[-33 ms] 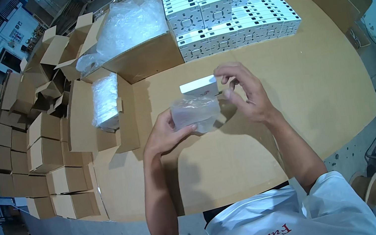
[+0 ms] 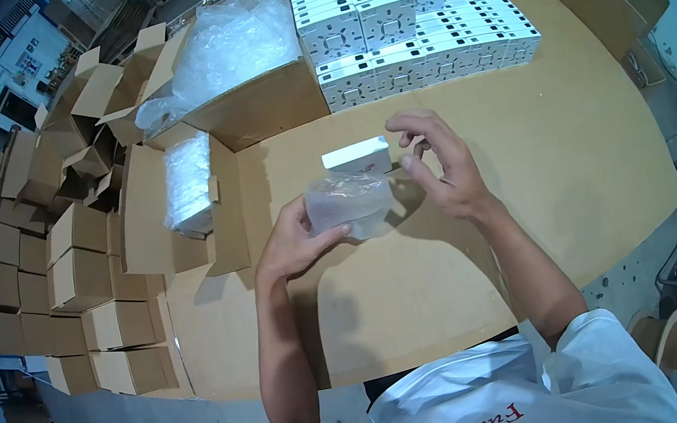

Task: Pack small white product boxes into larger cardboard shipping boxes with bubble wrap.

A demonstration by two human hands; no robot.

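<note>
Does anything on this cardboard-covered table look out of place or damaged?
Nothing stands out. The left hand holds a clear plastic bag beside a small white box; the stacked white boxes stand in neat rows.

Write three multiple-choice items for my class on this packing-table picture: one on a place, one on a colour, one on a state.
1. Where is the stack of small white boxes?
A. far side of the table
B. on the floor
C. in the person's lap

2. What colour is the small box by the hands?
A. red
B. white
C. black

3. What does the left hand do?
A. rests flat on the table
B. holds a clear plastic bag
C. hangs out of view

Answers: 1 A, it stands at the table's far edge. 2 B, its top shows white. 3 B, fingers grip the bag.
</note>
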